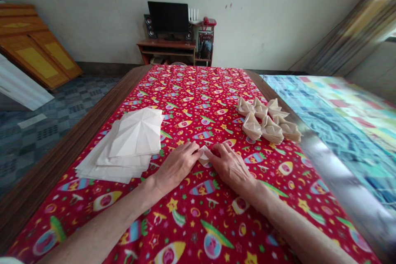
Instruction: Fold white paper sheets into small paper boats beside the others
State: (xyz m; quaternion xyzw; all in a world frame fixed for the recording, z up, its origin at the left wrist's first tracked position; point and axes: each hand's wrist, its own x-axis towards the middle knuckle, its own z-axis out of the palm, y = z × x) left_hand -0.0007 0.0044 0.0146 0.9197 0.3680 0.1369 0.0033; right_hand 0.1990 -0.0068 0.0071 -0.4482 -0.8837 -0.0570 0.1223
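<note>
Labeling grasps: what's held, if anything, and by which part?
Small paper piece, held at opposite sides by left hand and right hand; finger grip partly hidden.

Paper stack (136,134) left on cloth (192,229); folded papers (272,130) right; desk (167,44) behind.

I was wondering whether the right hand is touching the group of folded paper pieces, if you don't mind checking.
Apart: the head view shows a strip of patterned red cloth between the right hand and the folded paper pieces.
</note>
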